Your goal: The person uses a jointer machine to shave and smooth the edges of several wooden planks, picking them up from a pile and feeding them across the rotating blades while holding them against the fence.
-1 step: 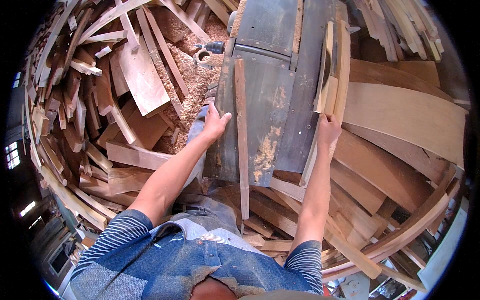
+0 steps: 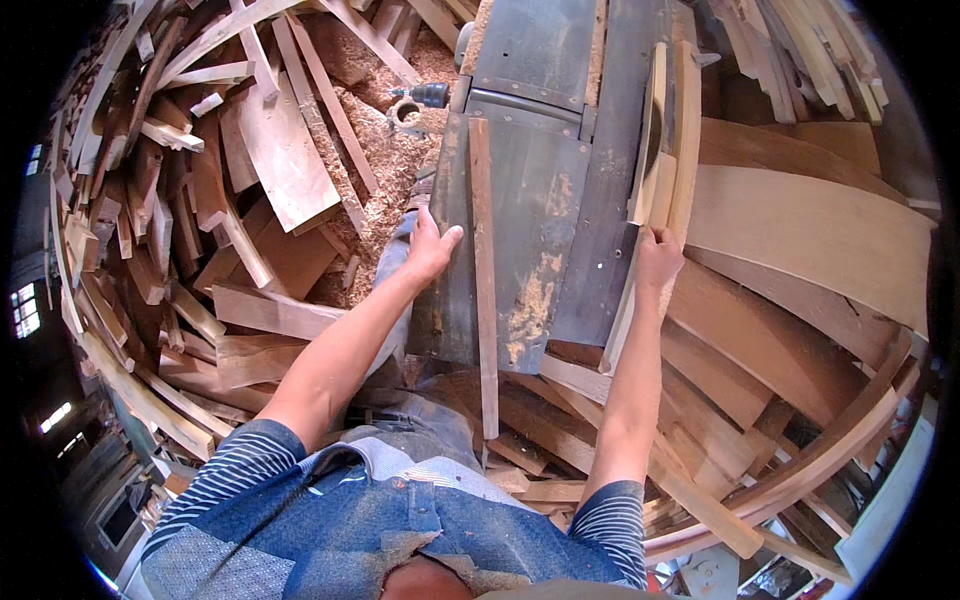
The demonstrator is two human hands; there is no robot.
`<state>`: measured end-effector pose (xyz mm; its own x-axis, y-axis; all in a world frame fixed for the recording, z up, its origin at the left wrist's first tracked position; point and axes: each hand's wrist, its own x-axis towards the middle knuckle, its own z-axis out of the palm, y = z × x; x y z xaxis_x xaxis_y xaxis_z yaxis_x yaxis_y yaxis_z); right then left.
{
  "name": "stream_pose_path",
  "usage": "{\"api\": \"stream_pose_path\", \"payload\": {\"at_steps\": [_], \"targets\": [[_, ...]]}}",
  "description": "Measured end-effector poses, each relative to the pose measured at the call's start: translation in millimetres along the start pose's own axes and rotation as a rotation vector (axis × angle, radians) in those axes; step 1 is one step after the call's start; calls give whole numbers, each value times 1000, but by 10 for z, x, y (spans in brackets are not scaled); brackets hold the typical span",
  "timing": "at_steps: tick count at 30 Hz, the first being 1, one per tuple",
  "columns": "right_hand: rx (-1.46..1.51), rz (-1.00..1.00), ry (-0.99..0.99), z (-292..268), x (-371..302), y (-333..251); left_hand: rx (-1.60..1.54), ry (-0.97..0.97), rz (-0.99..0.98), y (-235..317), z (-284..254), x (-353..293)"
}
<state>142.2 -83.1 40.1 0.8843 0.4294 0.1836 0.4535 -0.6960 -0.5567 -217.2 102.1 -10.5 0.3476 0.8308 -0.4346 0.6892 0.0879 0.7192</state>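
My right hand [image 2: 660, 260] is closed around the near end of a pale wooden strip [image 2: 685, 130], at the right side of a grey metal jointer table [image 2: 540, 200]. Other pale strips lie lengthwise against that one. My left hand [image 2: 432, 248] hovers by the table's left edge, thumb stretched out and fingers loosely bent, with nothing seen in it. Just right of it, a long narrow brown wooden batten [image 2: 483, 260] rests on the table, its near end jutting past the front edge. Wood shavings [image 2: 535, 310] lie scattered on the metal.
Heaped offcuts [image 2: 150, 200] and sawdust [image 2: 360, 150] cover the left side. A black drill chuck [image 2: 430, 95] sticks out at the table's left edge, beside a round metal ring [image 2: 407, 115]. Wide boards [image 2: 800, 240] are stacked on the right, with more scraps [image 2: 540, 425] below the front edge.
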Motion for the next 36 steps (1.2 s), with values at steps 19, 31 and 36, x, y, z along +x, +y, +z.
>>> {"api": "stream_pose_path", "payload": {"at_steps": [19, 31, 36], "targets": [[66, 34, -27, 119, 313, -117, -39, -18, -38, 6, -11, -22], [48, 60, -17, 239, 491, -49, 20, -7, -34, -19, 3, -25], [-9, 82, -13, 256, 571, -67, 14, -5, -60, -44, 22, -28]]}}
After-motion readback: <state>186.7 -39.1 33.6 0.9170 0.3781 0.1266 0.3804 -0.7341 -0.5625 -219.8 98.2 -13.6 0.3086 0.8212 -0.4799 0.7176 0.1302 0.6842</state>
